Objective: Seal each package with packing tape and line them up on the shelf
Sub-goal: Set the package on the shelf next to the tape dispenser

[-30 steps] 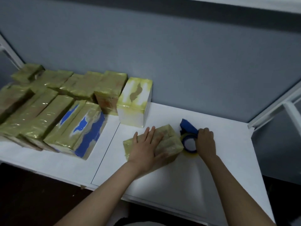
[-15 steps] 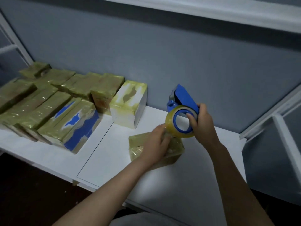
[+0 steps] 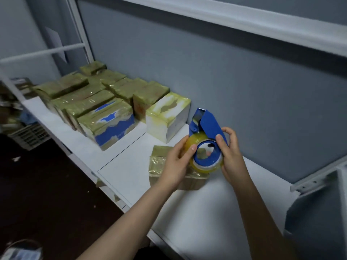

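Note:
Both hands hold a blue tape dispenser (image 3: 206,126) with a yellowish roll of packing tape (image 3: 204,167) up above the white shelf (image 3: 216,209). My right hand (image 3: 231,154) grips the dispenser's right side. My left hand (image 3: 176,162) pinches the roll's left edge with thumb and fingers. Under the hands lies a small tape-wrapped package (image 3: 159,166), flat on the shelf and partly hidden. Several wrapped packages (image 3: 90,102) stand in rows at the shelf's left, with a blue-printed one (image 3: 110,128) in front and a white box (image 3: 167,119) at the row's right end.
A grey wall (image 3: 244,91) backs the shelf and an upper shelf edge (image 3: 244,21) runs overhead. White frame posts (image 3: 78,29) stand at the left, a bracket (image 3: 319,181) at the right. A white basket (image 3: 28,136) and clutter sit on the dark floor, lower left.
My right hand lifted the tape dispenser off the shelf. My left hand left the package's top and now holds the roll. The view has turned left and upward.

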